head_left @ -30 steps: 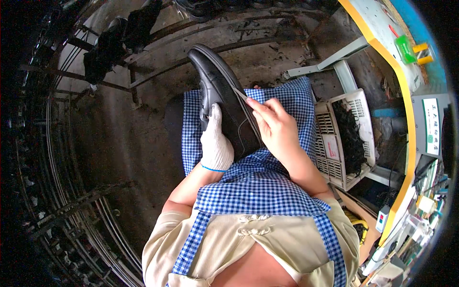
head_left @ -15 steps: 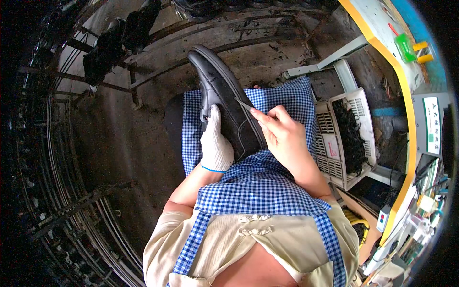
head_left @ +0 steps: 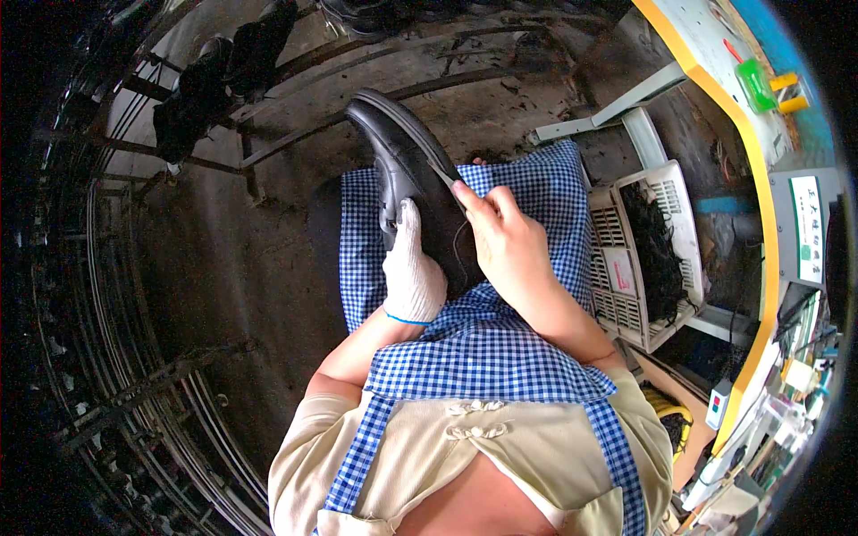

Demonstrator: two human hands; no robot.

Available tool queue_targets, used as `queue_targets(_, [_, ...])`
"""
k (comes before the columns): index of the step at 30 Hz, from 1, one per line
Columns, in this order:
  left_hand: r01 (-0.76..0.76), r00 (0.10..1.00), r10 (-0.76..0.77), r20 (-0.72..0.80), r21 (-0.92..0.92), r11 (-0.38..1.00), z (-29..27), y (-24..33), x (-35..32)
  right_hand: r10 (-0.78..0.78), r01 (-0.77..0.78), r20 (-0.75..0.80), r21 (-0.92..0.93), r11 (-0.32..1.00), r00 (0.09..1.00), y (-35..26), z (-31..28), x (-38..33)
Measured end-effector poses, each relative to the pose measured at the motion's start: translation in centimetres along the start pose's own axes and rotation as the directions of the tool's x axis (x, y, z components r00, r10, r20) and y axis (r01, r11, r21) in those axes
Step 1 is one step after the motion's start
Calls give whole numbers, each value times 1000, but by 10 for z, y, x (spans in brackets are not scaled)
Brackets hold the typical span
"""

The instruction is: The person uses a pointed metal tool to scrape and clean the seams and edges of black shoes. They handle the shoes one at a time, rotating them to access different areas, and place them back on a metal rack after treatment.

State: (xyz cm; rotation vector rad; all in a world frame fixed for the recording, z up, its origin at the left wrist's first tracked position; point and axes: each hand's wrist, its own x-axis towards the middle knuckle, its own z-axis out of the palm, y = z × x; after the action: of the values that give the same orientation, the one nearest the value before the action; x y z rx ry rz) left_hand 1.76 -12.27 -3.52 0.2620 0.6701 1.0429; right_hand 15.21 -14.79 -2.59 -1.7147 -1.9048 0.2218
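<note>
A black leather shoe (head_left: pixel 390 138) lies tilted over my lap, its toe pointing away and its sole edge turned to the right. My left hand (head_left: pixel 416 272), in a white knit glove with a blue cuff, is closed around the shoe's near part, thumb along the upper. Bare-skinned, my right hand (head_left: pixel 513 246) pinches a thin, pointed metal tool (head_left: pixel 440 169). Its tip lies against the seam between upper and sole on the right side. A loose dark thread hangs by the shoe beneath the right hand. The heel end is partly hidden.
A blue checked apron (head_left: pixel 550 196) covers my lap. Beside my right knee stands a white plastic basket (head_left: pixel 617 272) of dark cord-like scraps. A yellow-edged table (head_left: pixel 728 107) runs along the right. Metal racks (head_left: pixel 192 420) line the left, with black shoes (head_left: pixel 192 98) at the far left.
The shoe has rolled so that more of its sole edge shows. My right hand has moved slightly left and toward the toe, with the tool tip along the seam.
</note>
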Motion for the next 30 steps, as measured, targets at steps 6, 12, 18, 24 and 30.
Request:
queue_targets(6, [71,995,-68,68,-45,996,6,9,-8,69,-30,-139,266,963,988,10,-14,12])
queue_targets(12, [100,995,-100,-6,-14,995,3,5,-9,-153,169,-147,100,981,977,11,-19,25])
queue_targets(18, [-235,953,293,-75,424,874,-6,-7,0,-256,254,-26,-52,966,966,18,-16,34])
queue_targets(24, [-298,941,339,-27,415,860,-19,-14,2,-295,300,55,-206,931,954,8,-21,42])
queue_targets(30, [-259,951,307,-31,464,847,-21,-15,3,-201,222,134,-160,962,970,12,-16,46])
